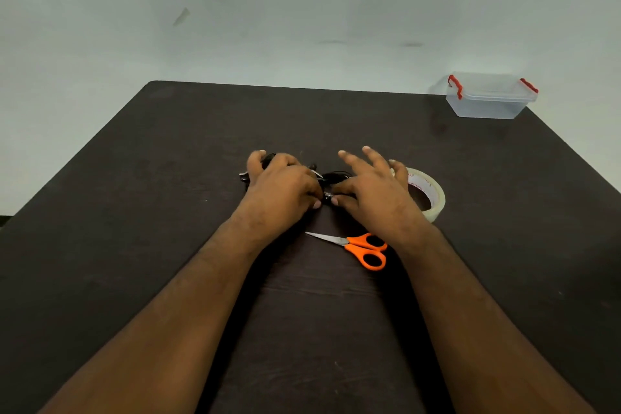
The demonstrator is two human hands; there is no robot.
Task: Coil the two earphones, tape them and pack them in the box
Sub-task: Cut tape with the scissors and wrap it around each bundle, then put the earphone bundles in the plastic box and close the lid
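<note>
Dark brown worktop [134,212] filling the lower frame, rounded far corner at upper left. Behind it, pale grey-green wall [302,10], faintly scuffed, evenly lit.

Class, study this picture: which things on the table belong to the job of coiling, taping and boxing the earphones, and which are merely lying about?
Belongs to the job:
earphones, worked by the left hand and right hand
tape roll
scissors
clear box, lid on, red clips

Just lying about:
nothing else shows on the dark table
</note>
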